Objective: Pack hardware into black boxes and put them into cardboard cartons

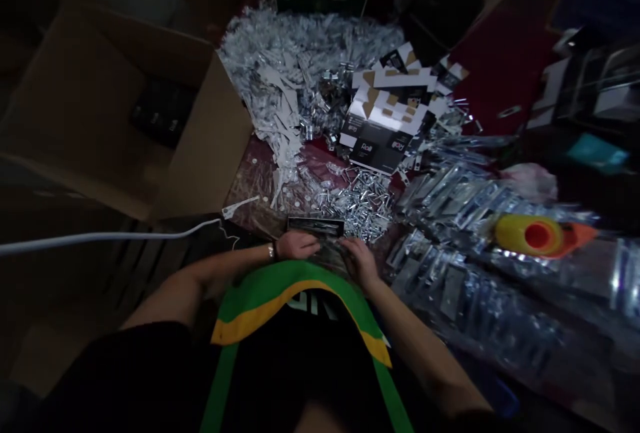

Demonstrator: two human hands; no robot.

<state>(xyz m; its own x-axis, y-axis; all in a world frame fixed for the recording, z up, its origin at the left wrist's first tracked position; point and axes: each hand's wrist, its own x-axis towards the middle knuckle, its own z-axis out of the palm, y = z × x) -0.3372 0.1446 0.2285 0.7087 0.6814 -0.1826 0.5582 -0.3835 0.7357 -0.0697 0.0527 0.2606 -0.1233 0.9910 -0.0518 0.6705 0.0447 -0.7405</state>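
Note:
Both my hands meet close to my chest over a small dark flat packet [316, 227]. My left hand [296, 245] is closed on its left end, with a watch or band at the wrist. My right hand [359, 258] curls its fingers at the packet's right end, beside a pile of small shiny metal parts [361, 203]. The light is dim and the packet's details are hard to make out.
A big open cardboard box [150, 126] stands at the left. White paper strips [280, 86] are heaped ahead, next to a stack of flat black-and-white cartons [385, 126]. Clear plastic packets [450, 246] cover the right side, with a yellow and orange tape dispenser [543, 235]. A white cable [110, 237] crosses at left.

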